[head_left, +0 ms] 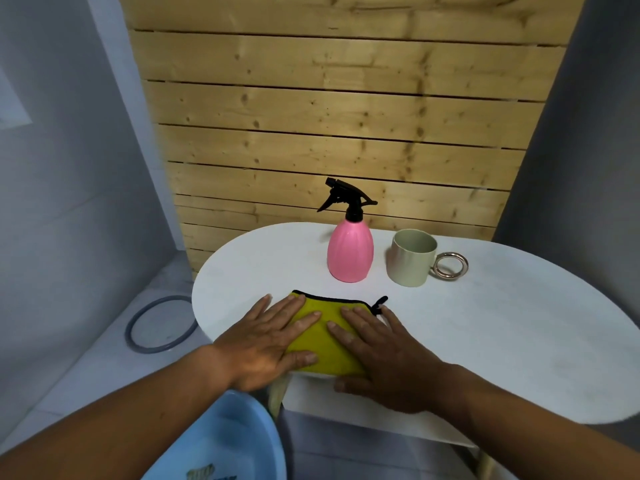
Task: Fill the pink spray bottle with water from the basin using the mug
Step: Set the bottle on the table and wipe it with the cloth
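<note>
two bare forearms; left hand (266, 341), right hand (384, 355) ungloved, no sleeves.

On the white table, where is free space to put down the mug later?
Bare table lies right of the mug, and left of the pink spray bottle. The near edge is crowded: both hands press the yellow cloth.

This looks like a corner of a home, perhaps a utility or washing area. A small white oval bench (502, 323) stands against a wall of bare wooden planks (329, 116) between plain grey walls (69, 168). Household things sit about: a blue basin (242, 441) on the pale tiled floor (86, 358), a cleaning cloth (325, 337), a mug (410, 263).
</note>
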Motion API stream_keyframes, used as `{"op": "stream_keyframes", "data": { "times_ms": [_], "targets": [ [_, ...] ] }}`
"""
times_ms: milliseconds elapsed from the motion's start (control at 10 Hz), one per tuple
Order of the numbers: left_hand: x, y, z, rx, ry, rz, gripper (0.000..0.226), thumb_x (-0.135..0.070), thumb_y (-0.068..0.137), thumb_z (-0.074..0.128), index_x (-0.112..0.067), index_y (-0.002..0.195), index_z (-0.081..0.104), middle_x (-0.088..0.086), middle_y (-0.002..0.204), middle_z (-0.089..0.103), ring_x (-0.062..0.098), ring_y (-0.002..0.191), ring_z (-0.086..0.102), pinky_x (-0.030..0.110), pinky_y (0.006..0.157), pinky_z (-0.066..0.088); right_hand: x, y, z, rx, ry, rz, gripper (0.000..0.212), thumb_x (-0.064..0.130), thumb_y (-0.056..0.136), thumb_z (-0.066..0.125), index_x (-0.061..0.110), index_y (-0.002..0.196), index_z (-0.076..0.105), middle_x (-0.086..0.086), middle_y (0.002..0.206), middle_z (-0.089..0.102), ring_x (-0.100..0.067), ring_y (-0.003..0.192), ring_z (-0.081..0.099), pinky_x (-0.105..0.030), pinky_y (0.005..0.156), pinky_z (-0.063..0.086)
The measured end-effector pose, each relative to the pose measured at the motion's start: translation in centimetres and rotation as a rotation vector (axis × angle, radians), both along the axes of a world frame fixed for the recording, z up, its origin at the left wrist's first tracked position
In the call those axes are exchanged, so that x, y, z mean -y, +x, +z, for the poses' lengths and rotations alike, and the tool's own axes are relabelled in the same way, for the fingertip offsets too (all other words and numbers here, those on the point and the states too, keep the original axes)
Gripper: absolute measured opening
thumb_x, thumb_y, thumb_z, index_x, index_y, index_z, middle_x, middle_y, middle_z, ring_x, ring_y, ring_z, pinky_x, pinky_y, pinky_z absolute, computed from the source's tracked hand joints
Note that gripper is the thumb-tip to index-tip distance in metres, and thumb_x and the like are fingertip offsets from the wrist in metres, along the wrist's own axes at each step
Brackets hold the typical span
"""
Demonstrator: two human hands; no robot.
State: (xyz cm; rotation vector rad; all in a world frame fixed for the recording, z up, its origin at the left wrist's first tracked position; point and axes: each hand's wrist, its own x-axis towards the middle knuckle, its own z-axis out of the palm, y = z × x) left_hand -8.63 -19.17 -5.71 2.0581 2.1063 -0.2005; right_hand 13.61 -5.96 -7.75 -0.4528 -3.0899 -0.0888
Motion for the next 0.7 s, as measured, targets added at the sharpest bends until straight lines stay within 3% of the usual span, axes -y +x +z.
{"op": "stream_keyframes", "data": {
  "times_ms": [100,200,300,400,500,600,700],
  "targets": [
    [0.0,-0.1,-0.1,0.007,0.007,-0.005,0.088,-0.082,0.078,-0.007,-0.046,0.158,-0.014,-0.012,0.167,-0.028,0.004,0.151,-0.031,0.036,0.125,-0.019,0.1,0.0,-0.3,-0.025,0.009,-0.014,0.083,0.076,0.089,0.029,0.022,0.153,0.030,-0.014,0.157,0.032,-0.032,0.144,0.032,-0.061,0.111,0.027],
    [-0.1,-0.3,-0.1,0.025,0.013,-0.002,0.087,-0.083,0.078,-0.006,-0.048,0.158,-0.013,-0.013,0.167,-0.027,0.004,0.152,-0.030,0.036,0.124,-0.019,0.0,0.0,-0.4,-0.021,0.038,-0.015,0.085,0.077,0.088,0.027,0.024,0.155,0.024,-0.013,0.159,0.027,-0.031,0.146,0.027,-0.062,0.114,0.021],
    [-0.3,0.0,0.3,0.088,0.003,0.029,0.094,-0.086,0.074,-0.007,-0.048,0.160,-0.005,-0.013,0.170,-0.020,0.004,0.154,-0.023,0.036,0.126,-0.016,0.1,-0.1,-0.2,0.023,0.028,-0.023,0.087,0.078,0.088,0.027,0.026,0.156,0.017,-0.012,0.162,0.020,-0.030,0.149,0.019,-0.061,0.115,0.015],
    [-1.3,1.1,0.8,0.125,0.091,0.093,0.098,-0.082,0.075,-0.009,-0.041,0.162,0.013,-0.010,0.173,-0.002,0.007,0.158,-0.008,0.031,0.127,-0.009,0.0,-0.2,-0.3,0.014,0.011,-0.022,0.089,0.079,0.087,0.027,0.028,0.157,0.005,-0.009,0.165,0.004,-0.027,0.151,0.003,-0.056,0.119,-0.001],
    [-2.9,3.5,0.4,0.152,0.198,0.093,0.068,-0.060,0.102,0.011,-0.031,0.164,0.014,-0.009,0.173,0.003,0.007,0.158,-0.006,0.026,0.127,-0.003,0.0,-0.3,0.8,0.037,-0.021,-0.041,0.088,0.079,0.087,0.027,0.030,0.156,0.004,-0.006,0.165,-0.001,-0.022,0.152,-0.001,-0.053,0.119,-0.004],
    [-4.1,4.6,-0.3,0.277,0.151,0.143,0.056,-0.042,0.111,0.018,-0.028,0.164,0.012,-0.008,0.173,0.003,0.006,0.158,-0.004,0.026,0.127,-0.002,-0.2,-0.6,1.6,-0.046,-0.187,-0.031,0.072,0.072,0.088,0.038,0.037,0.150,0.027,0.003,0.160,0.022,-0.018,0.145,0.022,-0.049,0.118,0.014],
    [-4.1,5.0,-0.7,0.264,0.122,0.158,0.061,-0.054,0.108,0.015,-0.035,0.164,0.004,-0.009,0.173,-0.005,0.009,0.158,-0.009,0.033,0.128,-0.004,-0.2,0.0,4.9,-0.210,-0.412,-0.143,0.039,0.052,0.091,0.054,0.038,0.126,0.062,0.007,0.151,0.041,-0.012,0.138,0.035,-0.042,0.118,0.020]
  ]
}}
